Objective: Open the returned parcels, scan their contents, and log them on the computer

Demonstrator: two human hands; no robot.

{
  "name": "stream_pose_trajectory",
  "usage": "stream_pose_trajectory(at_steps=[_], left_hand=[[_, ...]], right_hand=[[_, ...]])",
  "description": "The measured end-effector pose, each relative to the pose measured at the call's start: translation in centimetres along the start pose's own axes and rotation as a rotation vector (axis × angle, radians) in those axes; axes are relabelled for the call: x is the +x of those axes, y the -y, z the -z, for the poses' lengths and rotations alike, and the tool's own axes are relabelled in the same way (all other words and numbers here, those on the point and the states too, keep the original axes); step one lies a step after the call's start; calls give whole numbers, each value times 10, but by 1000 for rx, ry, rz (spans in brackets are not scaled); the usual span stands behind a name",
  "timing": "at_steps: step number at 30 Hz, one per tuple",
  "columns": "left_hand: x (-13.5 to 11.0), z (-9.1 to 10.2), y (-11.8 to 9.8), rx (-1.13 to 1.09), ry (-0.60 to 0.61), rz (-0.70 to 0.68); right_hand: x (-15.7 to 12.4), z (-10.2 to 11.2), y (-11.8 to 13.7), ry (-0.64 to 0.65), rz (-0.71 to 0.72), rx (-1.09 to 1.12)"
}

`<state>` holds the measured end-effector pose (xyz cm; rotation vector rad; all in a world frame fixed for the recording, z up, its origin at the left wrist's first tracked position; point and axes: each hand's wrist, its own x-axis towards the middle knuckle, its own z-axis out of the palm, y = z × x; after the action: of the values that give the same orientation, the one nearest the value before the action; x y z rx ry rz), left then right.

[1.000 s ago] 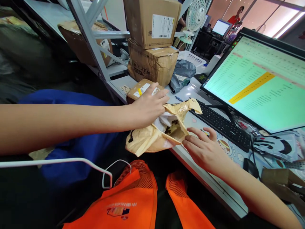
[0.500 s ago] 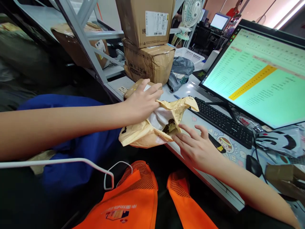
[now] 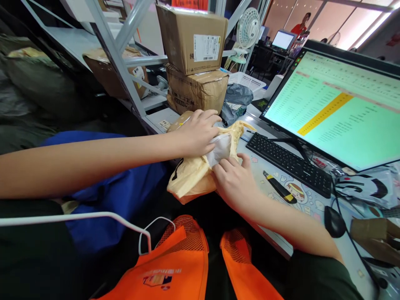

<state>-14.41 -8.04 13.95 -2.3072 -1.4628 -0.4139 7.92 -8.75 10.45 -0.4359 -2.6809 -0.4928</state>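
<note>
A yellow plastic mailing bag (image 3: 192,175) with black marks lies torn open at the desk's edge, partly overhanging it. White plastic (image 3: 221,146) shows inside its mouth. My left hand (image 3: 200,131) is closed over the bag's far left side, thumb by the opening. At the near edge of the mouth, my right hand (image 3: 236,181) is curled, its fingertips hidden in the opening; it grips the bag there. A small brown package (image 3: 181,121) sits behind my left hand.
Two stacked cardboard boxes (image 3: 198,89) stand behind the bag, beside a grey plastic bag (image 3: 236,102). To the right are a keyboard (image 3: 290,162), a utility knife (image 3: 279,187), a mouse (image 3: 334,221) and a monitor (image 3: 331,108). A metal shelf frame (image 3: 121,71) rises at left.
My right hand has gone from spread fingers beside the bag to curled fingers in its mouth. The bag has shifted slightly right, and the utility knife now shows fully.
</note>
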Motion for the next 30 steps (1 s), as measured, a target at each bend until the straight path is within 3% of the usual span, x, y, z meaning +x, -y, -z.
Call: stream_pose_trajectory(at_steps=[7, 13, 19, 23, 30], left_hand=[[-27, 33, 3, -173, 70, -260], [-38, 32, -16, -160, 158, -376], [-43, 28, -21, -80, -23, -409], [-50, 31, -24, -36, -98, -456], [-75, 36, -28, -86, -92, -518]], right_hand=[[-2, -6, -11, -37, 4, 59], [-1, -6, -2, -115, 8, 80], [6, -7, 5, -26, 14, 111], [7, -6, -1, 60, 142, 204], [-17, 6, -11, -30, 259, 193]])
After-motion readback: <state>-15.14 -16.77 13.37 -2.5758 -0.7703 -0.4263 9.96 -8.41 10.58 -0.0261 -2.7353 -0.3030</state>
